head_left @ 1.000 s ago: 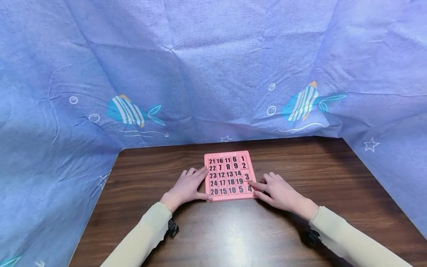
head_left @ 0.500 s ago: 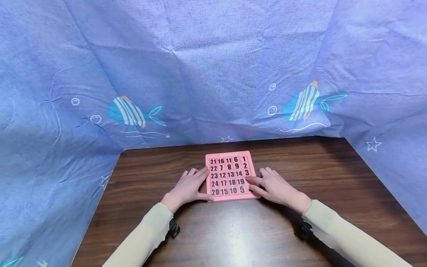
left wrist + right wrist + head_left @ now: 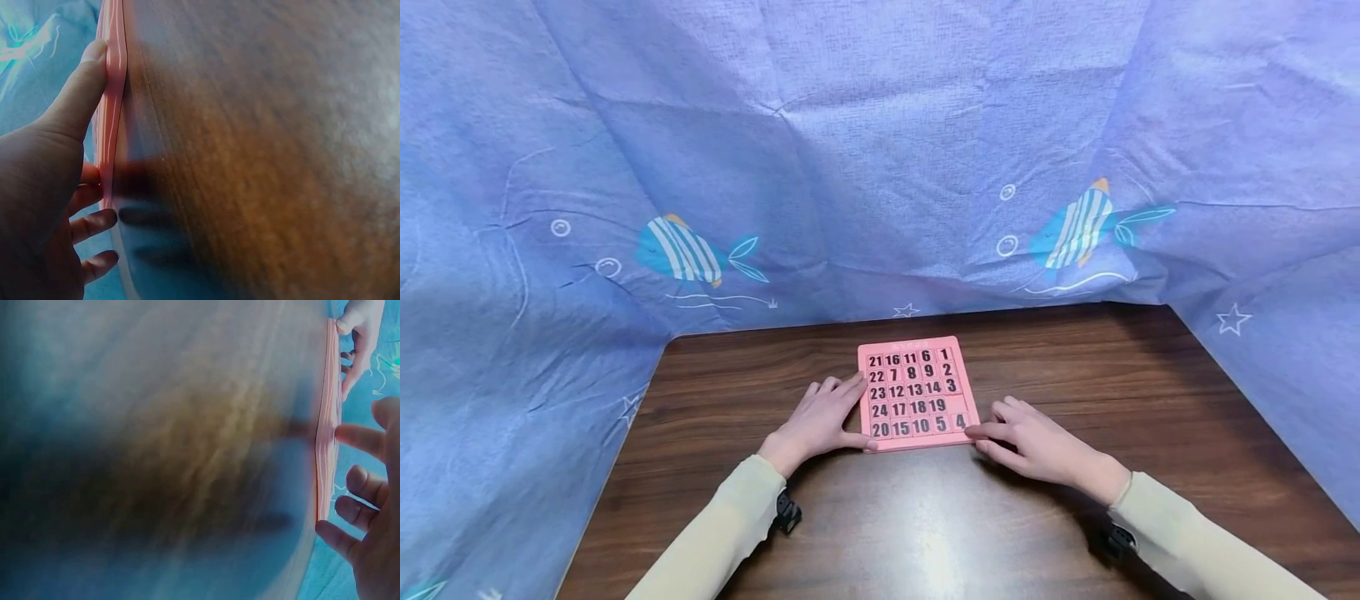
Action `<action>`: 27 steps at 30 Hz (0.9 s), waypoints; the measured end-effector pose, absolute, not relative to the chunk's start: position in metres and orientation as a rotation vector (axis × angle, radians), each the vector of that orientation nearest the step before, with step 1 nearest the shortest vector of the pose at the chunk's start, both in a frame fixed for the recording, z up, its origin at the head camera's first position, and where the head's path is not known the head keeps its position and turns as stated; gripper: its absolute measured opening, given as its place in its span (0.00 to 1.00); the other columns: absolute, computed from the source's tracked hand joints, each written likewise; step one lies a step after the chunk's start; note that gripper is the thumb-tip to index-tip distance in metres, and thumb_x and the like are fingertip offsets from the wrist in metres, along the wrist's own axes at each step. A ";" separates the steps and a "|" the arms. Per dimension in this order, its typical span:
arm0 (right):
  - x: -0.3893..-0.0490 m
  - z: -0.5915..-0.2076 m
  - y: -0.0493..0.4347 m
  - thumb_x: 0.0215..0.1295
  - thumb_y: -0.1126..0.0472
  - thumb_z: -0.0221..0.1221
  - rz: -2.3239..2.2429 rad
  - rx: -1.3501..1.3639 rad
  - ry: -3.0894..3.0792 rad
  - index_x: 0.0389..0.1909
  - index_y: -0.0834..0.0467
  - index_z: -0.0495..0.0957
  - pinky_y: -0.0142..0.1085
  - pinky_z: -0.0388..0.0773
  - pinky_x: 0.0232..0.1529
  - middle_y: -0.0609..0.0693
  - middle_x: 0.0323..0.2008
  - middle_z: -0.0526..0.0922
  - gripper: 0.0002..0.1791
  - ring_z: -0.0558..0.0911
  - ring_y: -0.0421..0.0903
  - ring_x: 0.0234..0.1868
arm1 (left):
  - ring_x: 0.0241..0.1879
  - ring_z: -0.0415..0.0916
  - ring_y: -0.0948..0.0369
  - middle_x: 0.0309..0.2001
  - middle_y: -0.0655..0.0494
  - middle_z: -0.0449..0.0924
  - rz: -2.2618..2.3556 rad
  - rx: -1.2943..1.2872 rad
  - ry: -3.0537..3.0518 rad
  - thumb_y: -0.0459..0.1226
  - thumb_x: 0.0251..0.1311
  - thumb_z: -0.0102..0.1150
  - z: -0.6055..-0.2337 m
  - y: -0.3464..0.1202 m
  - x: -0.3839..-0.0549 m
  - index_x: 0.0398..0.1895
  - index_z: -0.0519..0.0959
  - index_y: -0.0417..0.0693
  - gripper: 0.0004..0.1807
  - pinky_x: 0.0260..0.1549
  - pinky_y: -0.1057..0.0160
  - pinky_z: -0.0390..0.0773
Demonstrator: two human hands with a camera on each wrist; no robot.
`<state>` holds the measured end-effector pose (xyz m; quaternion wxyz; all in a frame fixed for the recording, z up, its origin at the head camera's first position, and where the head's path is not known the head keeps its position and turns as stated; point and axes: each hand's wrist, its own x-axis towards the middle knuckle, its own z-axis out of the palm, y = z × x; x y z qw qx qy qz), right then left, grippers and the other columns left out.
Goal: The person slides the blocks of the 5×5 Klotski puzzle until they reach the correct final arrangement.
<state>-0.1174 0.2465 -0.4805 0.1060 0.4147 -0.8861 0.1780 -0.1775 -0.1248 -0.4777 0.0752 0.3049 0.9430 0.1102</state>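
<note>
A pink number slide puzzle (image 3: 917, 444) lies flat on the table in the head view, with black numbers on its tiles. Its gap is in the right column, between the 3 tile (image 3: 952, 386) and the 4 tile (image 3: 960, 422). My left hand (image 3: 816, 423) holds the puzzle's lower left corner, thumb on the near edge and fingers along the left side. The left wrist view shows the left thumb (image 3: 78, 94) against the pink edge. At the lower right corner, my right hand (image 3: 1037, 442) touches beside the 4 tile with a fingertip, its other fingers loosely bent.
The dark wood table (image 3: 737, 367) reaches back to a blue cloth (image 3: 880, 167) printed with fish and stars. Black wrist cameras are strapped at both cuffs, the left camera (image 3: 787, 512) and the right camera (image 3: 1120, 542).
The 3 tile has slid up into the third row. My right hand moved up over the right column, then back down to the lower right corner. My left hand stays in place.
</note>
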 end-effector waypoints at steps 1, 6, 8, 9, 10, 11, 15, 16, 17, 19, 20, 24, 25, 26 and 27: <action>-0.117 -0.481 0.247 0.71 0.55 0.65 0.528 1.213 -2.613 0.53 0.49 0.89 0.32 0.63 0.38 0.37 0.31 0.69 0.13 0.61 0.35 0.34 | 0.67 0.66 0.49 0.81 0.48 0.58 0.332 0.915 2.832 0.70 0.52 0.69 -0.478 -0.125 -0.177 0.81 0.62 0.44 0.61 0.61 0.47 0.66; -0.118 -0.483 0.244 0.69 0.55 0.66 0.491 1.185 -2.616 0.57 0.51 0.88 0.33 0.63 0.38 0.39 0.31 0.70 0.17 0.61 0.36 0.34 | 0.66 0.67 0.49 0.80 0.47 0.60 0.352 0.936 2.846 0.68 0.51 0.71 -0.477 -0.127 -0.176 0.80 0.63 0.43 0.60 0.60 0.47 0.66; -0.119 -0.482 0.242 0.69 0.55 0.66 0.483 1.187 -2.610 0.55 0.51 0.88 0.33 0.64 0.38 0.38 0.32 0.70 0.16 0.62 0.36 0.34 | 0.66 0.67 0.49 0.81 0.48 0.59 0.342 0.940 2.842 0.68 0.51 0.70 -0.477 -0.127 -0.176 0.80 0.63 0.44 0.60 0.60 0.47 0.66; -0.119 -0.482 0.242 0.69 0.56 0.66 0.487 1.190 -2.606 0.54 0.51 0.88 0.33 0.64 0.38 0.38 0.32 0.70 0.15 0.63 0.36 0.35 | 0.66 0.67 0.49 0.81 0.48 0.59 0.341 0.943 2.840 0.69 0.52 0.70 -0.477 -0.127 -0.176 0.80 0.63 0.44 0.60 0.60 0.47 0.66; -0.120 -0.482 0.241 0.69 0.56 0.66 0.494 1.193 -2.601 0.52 0.51 0.89 0.33 0.64 0.39 0.37 0.32 0.70 0.13 0.63 0.36 0.35 | 0.66 0.67 0.49 0.81 0.48 0.59 0.342 0.945 2.839 0.69 0.52 0.70 -0.477 -0.127 -0.176 0.80 0.63 0.44 0.60 0.60 0.47 0.66; -0.120 -0.481 0.241 0.69 0.56 0.66 0.504 1.198 -2.593 0.50 0.51 0.89 0.33 0.65 0.39 0.37 0.32 0.71 0.12 0.64 0.37 0.35 | 0.66 0.67 0.49 0.81 0.48 0.59 0.345 0.948 2.840 0.69 0.51 0.70 -0.477 -0.127 -0.176 0.80 0.63 0.44 0.60 0.59 0.47 0.66; -0.121 -0.479 0.240 0.68 0.58 0.66 0.535 1.226 -2.566 0.43 0.51 0.90 0.33 0.66 0.41 0.36 0.31 0.71 0.07 0.66 0.37 0.35 | 0.66 0.67 0.49 0.81 0.48 0.58 0.334 0.945 2.842 0.70 0.51 0.69 -0.478 -0.126 -0.177 0.81 0.63 0.44 0.61 0.59 0.47 0.67; -0.121 -0.479 0.239 0.68 0.59 0.66 0.534 1.234 -2.562 0.43 0.51 0.90 0.33 0.66 0.41 0.36 0.30 0.71 0.07 0.66 0.37 0.35 | 0.66 0.67 0.49 0.81 0.48 0.58 0.330 0.942 2.841 0.70 0.51 0.69 -0.479 -0.126 -0.177 0.81 0.62 0.44 0.61 0.60 0.47 0.66; -0.121 -0.479 0.239 0.68 0.59 0.66 0.531 1.240 -2.559 0.42 0.52 0.90 0.34 0.66 0.41 0.36 0.30 0.72 0.07 0.66 0.37 0.35 | 0.66 0.66 0.49 0.81 0.49 0.57 0.328 0.937 2.841 0.71 0.51 0.69 -0.479 -0.127 -0.177 0.81 0.62 0.44 0.61 0.60 0.47 0.66; -0.121 -0.480 0.239 0.67 0.59 0.67 0.524 1.241 -2.563 0.43 0.53 0.91 0.34 0.66 0.40 0.37 0.30 0.73 0.08 0.66 0.37 0.35 | 0.67 0.66 0.49 0.82 0.49 0.57 0.322 0.931 2.838 0.71 0.51 0.68 -0.479 -0.127 -0.177 0.81 0.61 0.45 0.62 0.61 0.47 0.66; -0.121 -0.480 0.239 0.67 0.59 0.67 0.517 1.235 -2.567 0.45 0.53 0.91 0.34 0.66 0.40 0.38 0.31 0.74 0.09 0.66 0.37 0.35 | 0.66 0.66 0.49 0.81 0.49 0.57 0.327 0.932 2.840 0.71 0.51 0.68 -0.479 -0.127 -0.177 0.81 0.61 0.45 0.62 0.61 0.47 0.66; -0.122 -0.482 0.239 0.68 0.58 0.66 0.481 1.199 -2.611 0.49 0.55 0.90 0.36 0.67 0.40 0.40 0.32 0.76 0.12 0.67 0.39 0.35 | 0.66 0.67 0.49 0.81 0.48 0.58 0.342 0.941 2.842 0.70 0.51 0.69 -0.479 -0.127 -0.177 0.81 0.62 0.44 0.61 0.59 0.47 0.66; -0.123 -0.482 0.239 0.68 0.57 0.66 0.469 1.193 -2.618 0.50 0.56 0.90 0.37 0.67 0.41 0.41 0.32 0.76 0.13 0.67 0.40 0.35 | 0.66 0.67 0.50 0.81 0.48 0.58 0.340 0.943 2.841 0.70 0.51 0.69 -0.478 -0.127 -0.177 0.81 0.62 0.44 0.61 0.59 0.48 0.66; -0.123 -0.483 0.238 0.69 0.57 0.65 0.458 1.190 -2.623 0.50 0.56 0.89 0.37 0.67 0.41 0.41 0.33 0.77 0.13 0.67 0.40 0.35 | 0.65 0.67 0.50 0.81 0.48 0.59 0.342 0.947 2.841 0.70 0.51 0.69 -0.479 -0.126 -0.177 0.81 0.62 0.44 0.61 0.59 0.48 0.66; -0.124 -0.483 0.238 0.69 0.57 0.65 0.452 1.187 -2.625 0.51 0.56 0.89 0.37 0.67 0.41 0.42 0.33 0.77 0.14 0.67 0.41 0.35 | 0.65 0.67 0.50 0.81 0.48 0.59 0.342 0.947 2.841 0.69 0.51 0.69 -0.479 -0.126 -0.177 0.81 0.62 0.44 0.61 0.58 0.48 0.66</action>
